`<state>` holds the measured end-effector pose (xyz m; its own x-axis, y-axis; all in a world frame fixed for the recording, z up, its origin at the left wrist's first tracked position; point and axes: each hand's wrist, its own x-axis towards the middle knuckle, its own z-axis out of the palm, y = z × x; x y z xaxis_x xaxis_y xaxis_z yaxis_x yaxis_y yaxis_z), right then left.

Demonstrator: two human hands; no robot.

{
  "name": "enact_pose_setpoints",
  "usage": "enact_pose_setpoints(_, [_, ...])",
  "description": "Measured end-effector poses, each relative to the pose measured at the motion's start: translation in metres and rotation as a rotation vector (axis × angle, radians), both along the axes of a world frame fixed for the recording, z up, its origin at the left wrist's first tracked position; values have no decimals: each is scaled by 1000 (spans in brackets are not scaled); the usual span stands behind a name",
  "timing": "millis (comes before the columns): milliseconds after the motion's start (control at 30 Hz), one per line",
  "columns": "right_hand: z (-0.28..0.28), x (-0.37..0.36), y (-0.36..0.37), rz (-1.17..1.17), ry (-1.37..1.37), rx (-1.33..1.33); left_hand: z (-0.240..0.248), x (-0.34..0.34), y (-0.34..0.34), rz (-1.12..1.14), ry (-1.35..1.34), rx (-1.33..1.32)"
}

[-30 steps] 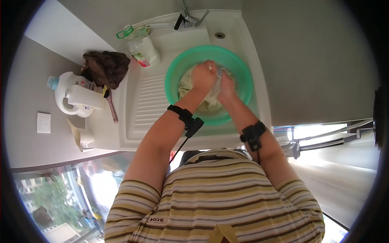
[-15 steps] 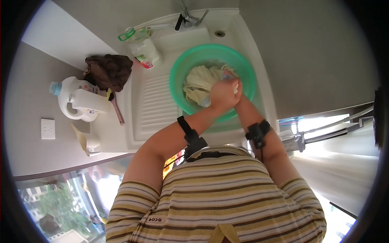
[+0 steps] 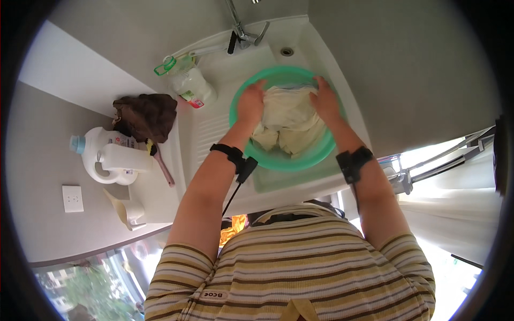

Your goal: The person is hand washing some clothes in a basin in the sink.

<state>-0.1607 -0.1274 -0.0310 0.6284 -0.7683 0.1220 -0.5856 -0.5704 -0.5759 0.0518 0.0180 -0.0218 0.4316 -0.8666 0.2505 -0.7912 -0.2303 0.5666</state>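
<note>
A wet cream-coloured garment point(image 3: 292, 109) lies bunched in a round green plastic basin point(image 3: 286, 165), its far edge bluish. At the garment's left side is my left hand point(image 3: 250, 104), fingers stretched toward the far rim; some fingertips are hard to make out. My right hand point(image 3: 325, 101) is at the garment's right side, thumb apart from the fingers and over the cloth. Both hands look open, just inside the basin, and are well apart from each other. What the cloth covers at the bottom of the basin is hidden.
The basin stands in a white washboard sink point(image 3: 209, 134) below a chrome tap point(image 3: 246, 37), with a drain point(image 3: 287, 52) behind. To the left are a clear jug point(image 3: 193, 85), a brown cloth point(image 3: 147, 117), a white detergent bottle point(image 3: 96, 155), a brush point(image 3: 163, 166) and a cream scoop point(image 3: 126, 208).
My hands were together, squeezing part of the garment at the basin's right. They have come apart to either side, and the garment now lies more spread out between them.
</note>
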Motion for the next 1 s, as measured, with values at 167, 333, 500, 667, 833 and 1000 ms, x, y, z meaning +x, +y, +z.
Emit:
enact_pose_setpoints(167, [-26,18,39,28,412,-56,-22,-55,1,-190,-398,397])
enact_pose_setpoints(333, [-39,20,56,59,539,-83,-38,-53,-1,-234,-461,616])
enact_pose_setpoints(500, [-48,23,52,120,582,-19,-64,-45,-11,-237,-334,796])
enact_pose_setpoints(667, [-49,28,46,239,884,-77,-57,-40,-25,-371,-354,1015])
enact_pose_setpoints(833, [-27,38,49,169,679,34,-46,-29,-23,-326,-134,836])
enact_pose_setpoints(1000, [-40,51,12,-207,250,200,-49,-32,-15,-135,117,445])
